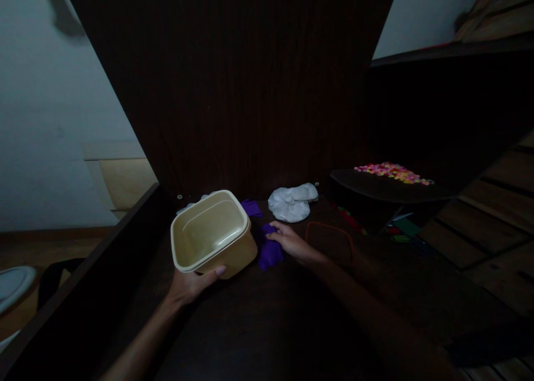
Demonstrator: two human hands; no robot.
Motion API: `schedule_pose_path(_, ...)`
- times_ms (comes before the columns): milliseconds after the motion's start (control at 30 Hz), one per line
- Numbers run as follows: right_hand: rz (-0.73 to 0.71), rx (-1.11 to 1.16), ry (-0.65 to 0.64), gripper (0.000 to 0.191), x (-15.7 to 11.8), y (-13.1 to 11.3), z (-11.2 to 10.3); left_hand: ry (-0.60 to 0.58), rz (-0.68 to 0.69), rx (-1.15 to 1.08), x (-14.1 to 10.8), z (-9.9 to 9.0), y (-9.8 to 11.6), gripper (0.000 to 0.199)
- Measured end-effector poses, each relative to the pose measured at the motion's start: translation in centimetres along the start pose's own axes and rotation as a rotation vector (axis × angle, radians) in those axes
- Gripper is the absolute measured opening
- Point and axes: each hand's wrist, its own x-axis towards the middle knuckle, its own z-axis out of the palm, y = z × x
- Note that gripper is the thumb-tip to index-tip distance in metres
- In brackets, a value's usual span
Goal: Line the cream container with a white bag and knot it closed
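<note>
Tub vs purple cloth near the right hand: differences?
Colour: the tub is yellowish cream, the purple cloth deep violet.
Shape: the tub is a hollow, open-topped box; the purple cloth looks limp and rumpled.
Pose: the tub is tilted in the left hand; the purple cloth is at the right hand.

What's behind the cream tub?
Beyond the tub, bits of a whitish thing show past its far rim, and a purple cloth at its right. The tub hides the rest; what the whitish thing is can't be told.
</note>
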Motion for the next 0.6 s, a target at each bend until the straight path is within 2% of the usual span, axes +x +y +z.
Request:
schedule_pose_path(167,0.067,0.150,0.014,0.018,0.6,-1.3,0.4,0.025,0.028,-0.005,0.0,-0.1,0.2,0.080)
schedule_pose_path(300,0.083,0.214,0.029,0.016,2.4,-2.1,0.6,0.045,0.035,0.006,0.1,-0.2,0.3,0.080)
schedule_pose_path(600,0.094,0.245,0.135,0.011,7.4,-1.4,1.5,0.105,0.007,0.023,0.2,-1.1,-0.4,0.080)
